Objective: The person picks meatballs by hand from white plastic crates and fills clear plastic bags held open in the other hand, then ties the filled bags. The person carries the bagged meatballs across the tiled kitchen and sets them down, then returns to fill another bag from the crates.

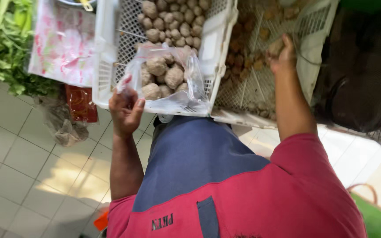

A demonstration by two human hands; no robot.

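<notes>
Clear bag (pixel 166 79) of round tubers pinched by left hand (pixel 125 110); right hand (pixel 282 55) grips tuber (pixel 276 46).

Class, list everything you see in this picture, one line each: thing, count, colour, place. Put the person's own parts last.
Plastic bag: one, clear, part-filled with tubers, resting on the left crate's front edge.
Left crate: one, white, top centre.
Round tubers: many, grey-brown, in that crate.
Right crate: one, white, shaded, top right, holding brown tubers.
Leafy greens: one heap, green, top left.
Floor: pale tiles, lower left.
Apron: one, red and blue, bottom centre.
Left hand: fingers grip the bag's edge.
Right hand: holds a tuber in the right crate.
</notes>
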